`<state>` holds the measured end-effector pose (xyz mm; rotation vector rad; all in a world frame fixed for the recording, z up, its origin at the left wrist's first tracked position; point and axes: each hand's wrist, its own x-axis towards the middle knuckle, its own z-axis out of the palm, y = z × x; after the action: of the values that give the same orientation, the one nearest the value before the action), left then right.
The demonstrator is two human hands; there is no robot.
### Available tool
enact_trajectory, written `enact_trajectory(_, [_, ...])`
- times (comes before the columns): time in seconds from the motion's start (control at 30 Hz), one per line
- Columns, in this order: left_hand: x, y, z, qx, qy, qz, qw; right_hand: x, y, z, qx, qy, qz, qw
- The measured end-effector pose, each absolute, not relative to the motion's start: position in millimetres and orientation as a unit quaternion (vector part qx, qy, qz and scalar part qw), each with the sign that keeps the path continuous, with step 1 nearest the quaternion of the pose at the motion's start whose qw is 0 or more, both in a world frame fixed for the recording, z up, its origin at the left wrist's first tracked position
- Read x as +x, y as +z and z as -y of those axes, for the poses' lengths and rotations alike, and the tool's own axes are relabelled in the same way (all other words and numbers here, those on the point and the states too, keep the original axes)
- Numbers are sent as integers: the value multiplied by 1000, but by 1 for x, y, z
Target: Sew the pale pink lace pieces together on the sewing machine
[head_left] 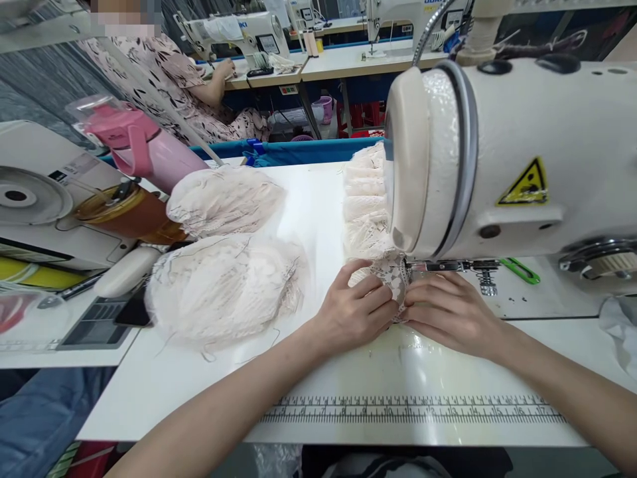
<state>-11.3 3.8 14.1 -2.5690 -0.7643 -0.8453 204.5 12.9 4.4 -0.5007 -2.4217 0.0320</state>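
Note:
A gathered strip of cream lace fabric [365, 199] runs along the table beside the sewing machine [497, 153] and ends under its needle area. My left hand [359, 305] has its fingers curled on the lace at the left of the presser foot. From the right, my right hand [450, 312] presses its fingertips close together against the lace edge, just below the machine's metal foot. The machine head hides the needle. Two bundles of the same pale fabric, a nearer one [223, 289] and a farther one [226, 199], lie to the left.
A ruler strip [413, 409] runs along the table's front. Green snips [520, 271] lie right of the foot. At left are a pink bottle [144, 143], a brown cup [124, 212] and a dark phone [134, 309]. A co-worker [164, 73] sits beyond the blue cloth edge [308, 153].

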Motion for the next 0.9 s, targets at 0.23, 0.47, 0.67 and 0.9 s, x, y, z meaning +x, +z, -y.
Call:
enact_trajectory(0.23, [-12, 12, -4, -927, -242, 272, 94, 204, 7, -13, -166, 19, 929, 331])
enact_trajectory(0.47, [-15, 5, -8, -937, -159, 311, 5, 204, 2, -12, -168, 36, 934, 314])
enact_trajectory(0.67, [-18, 7, -12, -939, -136, 316, 22, 204, -5, -10, -184, 32, 939, 289])
enact_trajectory(0.9, [-19, 11, -15, -943, -128, 307, 28, 204, -6, -11, -182, 16, 940, 288])
